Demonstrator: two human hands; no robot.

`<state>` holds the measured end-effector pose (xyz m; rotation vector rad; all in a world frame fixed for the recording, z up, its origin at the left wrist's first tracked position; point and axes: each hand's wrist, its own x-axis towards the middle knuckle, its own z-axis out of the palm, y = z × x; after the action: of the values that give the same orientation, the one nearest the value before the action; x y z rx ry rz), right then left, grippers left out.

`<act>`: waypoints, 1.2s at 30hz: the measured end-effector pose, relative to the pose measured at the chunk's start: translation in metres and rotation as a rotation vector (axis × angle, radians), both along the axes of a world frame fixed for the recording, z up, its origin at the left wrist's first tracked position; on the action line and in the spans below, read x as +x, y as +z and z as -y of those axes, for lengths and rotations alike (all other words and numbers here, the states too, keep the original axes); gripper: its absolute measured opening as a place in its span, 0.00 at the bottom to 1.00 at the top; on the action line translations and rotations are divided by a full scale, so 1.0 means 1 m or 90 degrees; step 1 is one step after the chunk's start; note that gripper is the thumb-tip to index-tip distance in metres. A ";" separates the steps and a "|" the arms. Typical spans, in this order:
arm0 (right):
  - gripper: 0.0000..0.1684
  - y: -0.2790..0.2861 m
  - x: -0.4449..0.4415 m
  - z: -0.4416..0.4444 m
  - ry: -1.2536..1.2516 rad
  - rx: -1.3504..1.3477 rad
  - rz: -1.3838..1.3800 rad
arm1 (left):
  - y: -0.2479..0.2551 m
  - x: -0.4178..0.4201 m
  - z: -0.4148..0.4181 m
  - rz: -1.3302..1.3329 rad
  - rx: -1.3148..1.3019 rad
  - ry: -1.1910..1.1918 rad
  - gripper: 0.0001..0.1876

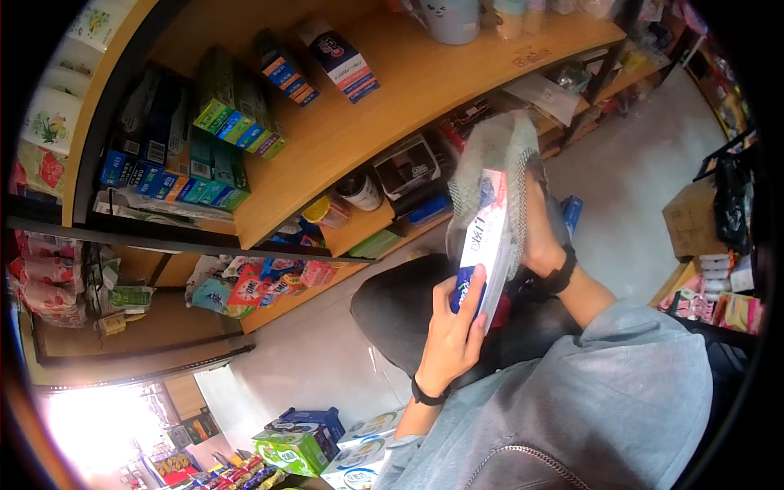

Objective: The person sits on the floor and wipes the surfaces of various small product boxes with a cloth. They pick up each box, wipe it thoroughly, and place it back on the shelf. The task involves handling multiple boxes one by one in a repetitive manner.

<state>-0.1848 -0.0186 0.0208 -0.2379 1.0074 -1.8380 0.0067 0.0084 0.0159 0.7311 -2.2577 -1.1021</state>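
Note:
My left hand (452, 334) grips the lower end of a long, slim carton (486, 236), white with dark blue and pink, that looks like a toothpaste box and bears writing. A grey-white cloth (490, 139) with a checked border wraps around the carton's upper end. Mostly hidden behind that cloth, my right hand (540, 229) holds it against the box. Both wrists wear black bands. Below the hands are my dark-clad knees (398, 309).
Similar cartons (346, 64) stand on a wooden shelf (392, 116), beside several stacked boxes (242, 116). A light blue mug (452, 21) is farther along. Lower shelves hold cups (361, 191) and detergent bags (251, 288). A cardboard box (692, 214) sits right; drink cartons (294, 450) are at the bottom.

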 end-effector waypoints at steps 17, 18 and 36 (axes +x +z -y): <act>0.24 -0.043 0.033 -0.030 -0.005 0.095 0.039 | -0.019 -0.008 -0.004 -0.491 0.829 -0.076 0.36; 0.24 -0.039 0.037 -0.031 0.051 0.069 -0.010 | -0.019 -0.005 -0.004 -0.503 0.834 -0.038 0.34; 0.18 -0.006 -0.006 -0.003 0.097 -0.026 -0.098 | -0.038 -0.006 -0.021 -0.519 0.768 -0.049 0.22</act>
<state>-0.1911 -0.0152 0.0153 -0.4739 1.0284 -1.7229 0.0007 0.0292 -0.0219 0.4262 -0.8075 -2.2692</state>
